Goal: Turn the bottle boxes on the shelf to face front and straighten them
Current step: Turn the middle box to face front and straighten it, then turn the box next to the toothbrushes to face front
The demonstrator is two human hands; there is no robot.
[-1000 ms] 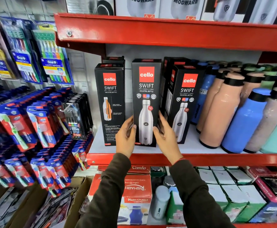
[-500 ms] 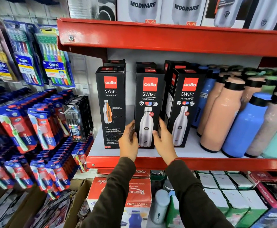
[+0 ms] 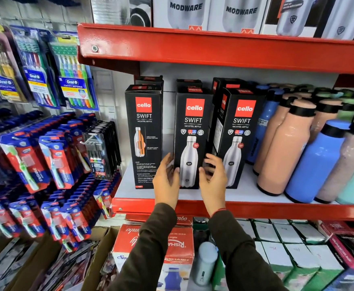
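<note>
Only the head view was given. Three black bottle boxes were seen standing in the front row on the white shelf [image 3: 245, 195] with the red edge. More boxes were partly hidden behind them. On each front box "cello", "SWIFT" and "VACUSTEEL BOTTLE" could be read.

The left box [image 3: 144, 135] was turned to a side with small print. The middle box [image 3: 193, 135] and the right box [image 3: 238, 137] were turned with a picture of a steel bottle to the front.

The left hand [image 3: 166, 181] and the right hand [image 3: 213, 181] were held with spread fingers at the bottom of the middle box. Whether the box was gripped or let go could not be told, because of blur.

"MODWARE" was read twice on the boxes above. "Oral-B" was read on three toothbrush packs [image 3: 73, 80].
</note>
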